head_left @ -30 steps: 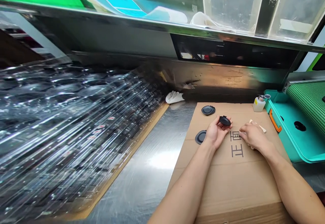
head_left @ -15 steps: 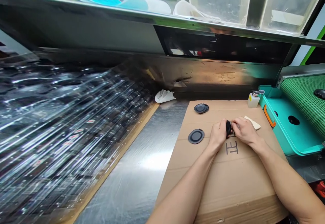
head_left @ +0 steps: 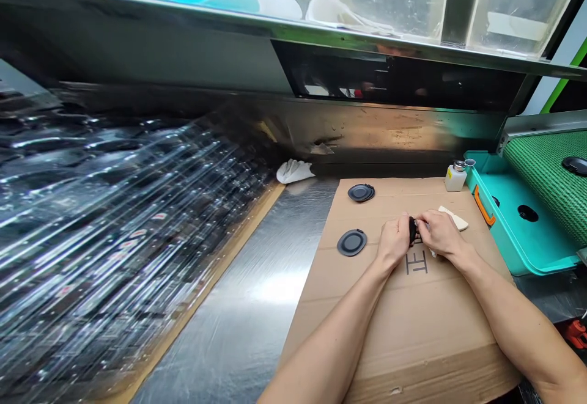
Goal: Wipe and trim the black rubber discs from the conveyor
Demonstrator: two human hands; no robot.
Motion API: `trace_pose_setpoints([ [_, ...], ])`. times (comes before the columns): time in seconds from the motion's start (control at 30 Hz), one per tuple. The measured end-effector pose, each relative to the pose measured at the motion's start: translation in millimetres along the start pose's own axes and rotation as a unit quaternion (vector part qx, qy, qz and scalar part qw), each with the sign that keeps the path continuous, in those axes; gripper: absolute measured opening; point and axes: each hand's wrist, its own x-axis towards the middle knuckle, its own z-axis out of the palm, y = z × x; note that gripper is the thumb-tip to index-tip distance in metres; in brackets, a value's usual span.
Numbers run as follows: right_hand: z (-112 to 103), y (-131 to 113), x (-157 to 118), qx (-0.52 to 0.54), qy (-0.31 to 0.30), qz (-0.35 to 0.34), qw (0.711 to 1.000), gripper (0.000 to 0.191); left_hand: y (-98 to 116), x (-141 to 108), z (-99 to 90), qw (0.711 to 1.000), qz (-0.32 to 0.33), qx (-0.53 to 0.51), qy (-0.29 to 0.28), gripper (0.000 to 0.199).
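Black cap [head_left: 413, 230] is pinched between my left hand [head_left: 393, 241] and right hand [head_left: 440, 233], close together above the brown cardboard [head_left: 413, 324]; a round black lid [head_left: 351, 242] lies near.

"What's in the hands?"

"A small black part [head_left: 413, 230], pinched between the left hand [head_left: 393, 240] and right hand [head_left: 441, 234], above the cardboard sheet [head_left: 413, 330]."

"And around them?"

"Stacked black discs [head_left: 361, 192] near the far edge, a single black disc [head_left: 352, 242] nearer the left edge — and a plastic bottle [head_left: 455, 178] at the far right corner."
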Motion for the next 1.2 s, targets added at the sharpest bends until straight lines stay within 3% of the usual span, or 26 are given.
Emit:
trace_pose_setpoints([
  [0.13, 0.3, -0.4, -0.7, 0.001, -0.007, 0.004, 1.000, 0.017, -0.6, 1.1, 1.4, 0.999, -0.028, -0.027, 0.019, 0.048],
  [0.33, 2.4, 2.0, 1.3, 0.040, 0.058, -0.003, 0.998, 0.018, 5.6, 2.2, 3.1, 0.997, -0.047, -0.055, 0.036, 0.049],
  [0.57, 7.9, 6.4, -0.8, 0.040, 0.015, -0.006, 0.999, 0.016, 2.8, 1.4, 1.7, 0.998, -0.030, -0.047, 0.037, 0.049],
  [0.67, 5.3, 7.3, -1.0, 0.060, 0.058, -0.009, 0.996, 0.017, 0.7, 3.7, 2.8, 0.997, -0.033, -0.068, 0.034, 0.050],
  [0.73, 4.9, 5.8, -0.2, 0.063, 0.074, -0.011, 0.995, 0.017, -0.6, 5.6, 2.7, 0.997, -0.036, -0.049, 0.036, 0.051],
  [1.03, 9.2, -1.1, -0.8, -0.003, 0.018, -0.005, 1.000, 0.016, -4.8, 7.3, 1.1, 0.991, 0.027, 0.113, 0.067, 0.051],
  [1.2, 9.4, -3.3, -0.3, -0.018, 0.024, -0.004, 1.000, 0.019, -5.7, 6.1, 1.9, 0.985, 0.044, 0.139, 0.093, 0.050],
])
